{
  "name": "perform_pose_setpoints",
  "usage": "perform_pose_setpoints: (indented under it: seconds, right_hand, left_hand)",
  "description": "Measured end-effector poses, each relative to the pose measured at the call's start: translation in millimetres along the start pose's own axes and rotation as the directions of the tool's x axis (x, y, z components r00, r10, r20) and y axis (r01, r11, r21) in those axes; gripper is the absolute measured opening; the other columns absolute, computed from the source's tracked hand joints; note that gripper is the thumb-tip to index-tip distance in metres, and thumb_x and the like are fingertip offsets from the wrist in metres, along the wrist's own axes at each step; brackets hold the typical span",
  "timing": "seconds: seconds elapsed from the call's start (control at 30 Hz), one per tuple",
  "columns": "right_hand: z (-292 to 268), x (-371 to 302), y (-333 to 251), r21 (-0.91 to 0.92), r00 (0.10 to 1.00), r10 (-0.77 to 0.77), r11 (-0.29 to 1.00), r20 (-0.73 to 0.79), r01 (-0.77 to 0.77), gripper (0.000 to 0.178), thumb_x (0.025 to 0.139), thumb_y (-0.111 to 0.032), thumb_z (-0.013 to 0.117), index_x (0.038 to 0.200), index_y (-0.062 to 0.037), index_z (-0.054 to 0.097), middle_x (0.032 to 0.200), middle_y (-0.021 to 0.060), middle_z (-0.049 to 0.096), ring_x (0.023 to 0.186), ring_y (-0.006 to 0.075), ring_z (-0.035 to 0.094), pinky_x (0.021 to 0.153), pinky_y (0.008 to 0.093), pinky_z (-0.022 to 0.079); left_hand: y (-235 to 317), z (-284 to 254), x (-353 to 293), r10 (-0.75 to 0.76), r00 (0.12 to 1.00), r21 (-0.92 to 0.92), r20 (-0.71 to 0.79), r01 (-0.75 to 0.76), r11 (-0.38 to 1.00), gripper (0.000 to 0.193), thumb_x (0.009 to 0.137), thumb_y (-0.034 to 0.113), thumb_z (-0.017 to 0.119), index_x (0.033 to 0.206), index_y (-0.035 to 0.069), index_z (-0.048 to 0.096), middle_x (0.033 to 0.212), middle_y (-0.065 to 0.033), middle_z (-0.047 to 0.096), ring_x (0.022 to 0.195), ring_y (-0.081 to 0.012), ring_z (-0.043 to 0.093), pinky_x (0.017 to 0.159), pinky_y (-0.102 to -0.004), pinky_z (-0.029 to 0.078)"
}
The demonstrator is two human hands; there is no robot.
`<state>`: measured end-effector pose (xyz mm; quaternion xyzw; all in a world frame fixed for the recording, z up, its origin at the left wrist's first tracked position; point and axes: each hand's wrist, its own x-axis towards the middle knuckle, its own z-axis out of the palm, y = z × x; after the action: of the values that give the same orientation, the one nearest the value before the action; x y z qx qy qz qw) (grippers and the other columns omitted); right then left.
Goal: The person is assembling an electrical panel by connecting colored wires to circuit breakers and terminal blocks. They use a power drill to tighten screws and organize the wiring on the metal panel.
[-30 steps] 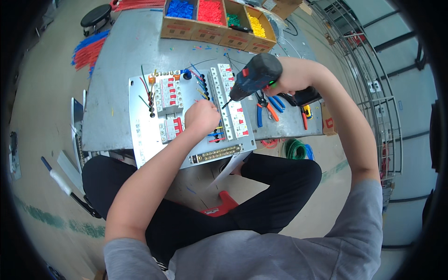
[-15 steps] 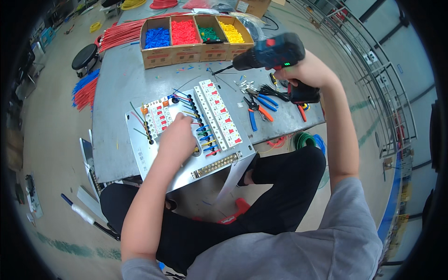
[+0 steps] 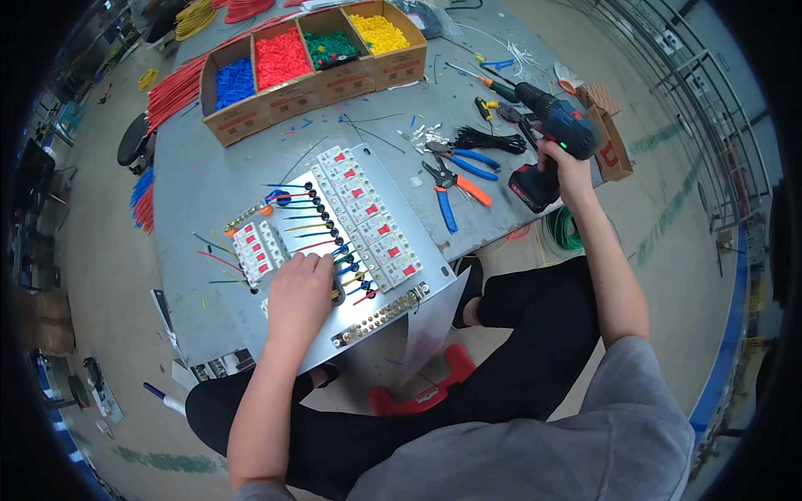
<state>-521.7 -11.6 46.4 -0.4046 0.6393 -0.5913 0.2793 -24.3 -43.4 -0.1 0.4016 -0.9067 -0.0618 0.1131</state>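
Leftmost on panel: white breaker block with red toggles (image 3: 257, 250). My left hand (image 3: 302, 290) just beside it, fingers bent close together; cannot tell if anything is pinched. Under it, silvery flat metal panel (image 3: 412, 232) on grey metal table (image 3: 194, 267). Then blue, yellow and red insulated wires (image 3: 309, 227), white breaker strip with red switches (image 3: 368, 213). Rightmost, my right hand (image 3: 572, 175), wrapped round dark-blue cordless drill (image 3: 571, 125), well off panel. Step, I judge: tending wires, drill aside. Next move seems to call for resting drill securely, freeing fingers.

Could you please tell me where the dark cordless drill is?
At right in the head view, the dark cordless drill is in the right hand, beside the brown cardboard box.
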Motion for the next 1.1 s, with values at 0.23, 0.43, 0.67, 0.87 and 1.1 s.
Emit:
perform_pose_setpoints:
  seconds: [0.23, 0.43, 0.67, 0.87, 1.1]
  right_hand:
    - [-27, -5, 47, 0.009, 0.997, -0.046, 0.999, -0.07, 0.047, 0.039, 0.098, -0.008, 0.076, 0.135, 0.0023, 0.071, 0.097, 0.0012, 0.069, 0.079, 0.0118, 0.063, 0.078, 0.0299, 0.052]
    - [-27, -12, 61, -0.043, 0.993, -0.071, 0.997, -0.093, 0.067, 0.04, 0.101, -0.01, 0.076, 0.139, -0.0001, 0.067, 0.1, 0.0018, 0.068, 0.085, 0.0124, 0.066, 0.083, 0.0318, 0.054]
    - [-40, -13, 66, -0.16, 0.994, -0.003, 0.987, -0.107, -0.014, 0.041, 0.102, -0.019, 0.079, 0.139, -0.0034, 0.069, 0.109, 0.0026, 0.072, 0.1, 0.0142, 0.068, 0.093, 0.0337, 0.054]
    - [-55, -23, 56, -0.291, 0.997, 0.082, 0.954, 0.006, -0.077, 0.051, 0.1, -0.029, 0.085, 0.14, -0.0064, 0.063, 0.127, 0.0019, 0.066, 0.119, 0.0152, 0.06, 0.106, 0.0343, 0.05]
    - [-90, -43, 6, -0.902, 0.686, 0.72, 0.358, 0.102, -0.242, 0.054, 0.094, -0.052, 0.085, 0.097, 0.001, 0.08, 0.084, 0.0052, 0.074, 0.077, 0.0168, 0.071, 0.072, 0.0331, 0.059]
  left_hand:
    - [1, 11, 8, -0.142, 0.99, 0.031, 0.028, 0.141, 0.99, 0.028, 0.093, 0.008, 0.073, 0.121, 0.006, 0.076, 0.094, -0.011, 0.074, 0.088, -0.0315, 0.075, 0.078, -0.0443, 0.06]
    - [0, 11, 22, -0.129, 0.983, 0.116, 0.131, 0.114, 0.987, 0.01, 0.1, 0.015, 0.069, 0.107, 0.009, 0.072, 0.092, -0.0093, 0.075, 0.086, -0.0312, 0.077, 0.072, -0.0454, 0.061]
    - [-1, 4, 31, -0.114, 0.968, 0.079, 0.222, 0.099, 0.992, 0.009, 0.093, 0.007, 0.066, 0.1, 0.006, 0.071, 0.093, -0.0124, 0.076, 0.091, -0.0349, 0.078, 0.077, -0.0481, 0.062]
    - [-5, 11, 27, -0.116, 0.97, -0.009, 0.212, 0.121, 0.993, 0.011, 0.088, 0.001, 0.068, 0.098, 0.002, 0.072, 0.096, -0.0158, 0.077, 0.092, -0.0363, 0.078, 0.081, -0.049, 0.063]
    - [-6, 12, 19, -0.101, 0.984, -0.022, 0.15, 0.105, 0.994, 0.008, 0.086, 0.001, 0.069, 0.092, 0.001, 0.075, 0.091, -0.0162, 0.078, 0.09, -0.0351, 0.078, 0.083, -0.0459, 0.063]
